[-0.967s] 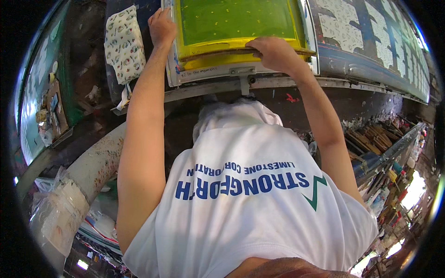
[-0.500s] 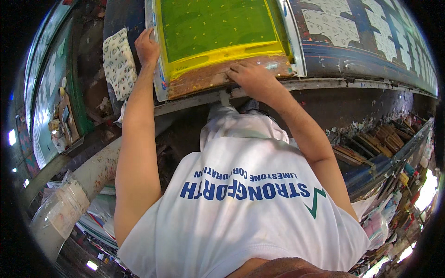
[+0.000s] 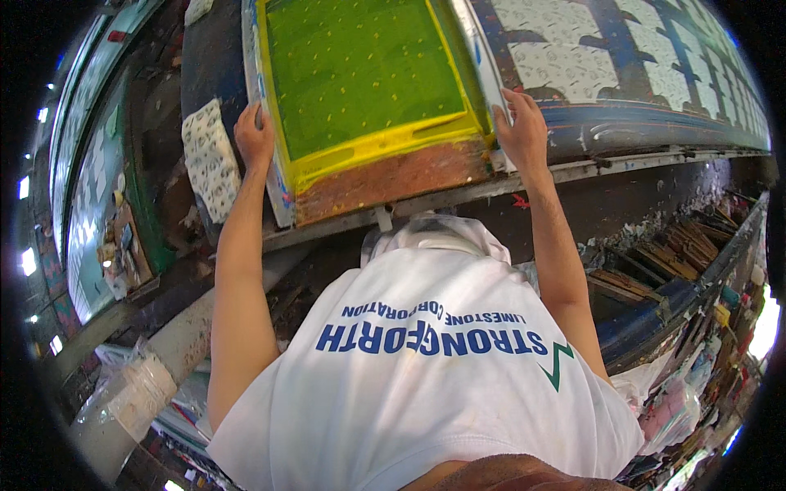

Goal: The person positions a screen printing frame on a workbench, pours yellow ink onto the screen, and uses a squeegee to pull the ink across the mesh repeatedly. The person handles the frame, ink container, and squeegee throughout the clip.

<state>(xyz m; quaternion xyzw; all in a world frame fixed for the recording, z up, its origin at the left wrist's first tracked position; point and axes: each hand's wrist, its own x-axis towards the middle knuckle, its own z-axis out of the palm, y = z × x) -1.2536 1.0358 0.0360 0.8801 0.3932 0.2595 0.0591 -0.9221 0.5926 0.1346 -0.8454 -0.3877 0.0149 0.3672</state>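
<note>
A screen-printing frame (image 3: 327,187) lies in front of me, with green mesh (image 3: 368,82), a yellow border and pale side rails. Its near end has a brown, stained strip. My left hand (image 3: 255,141) is closed on the left rail, thumb and fingers bent at its edge. On the opposite side my right hand (image 3: 524,131) grips the right rail, thumb on the rail and fingers toward its outer side. The fingertips under the edges are partly hidden. A white piece of printed fabric (image 3: 210,159) with small dark motifs lies left of my left hand.
The dark printing table (image 3: 573,139) extends right, bearing several white printed pieces (image 3: 565,69). A metal rail (image 3: 606,164) runs along its near edge. Wooden slats (image 3: 667,250) fill a rack at lower right. Another table (image 3: 98,213) stands left, near a thick pale pipe (image 3: 176,352).
My right hand has left the frame's near strip and moved right to the right rail. My left hand stays at the left rail. The view has shifted, so the frame appears lower and more tilted.
</note>
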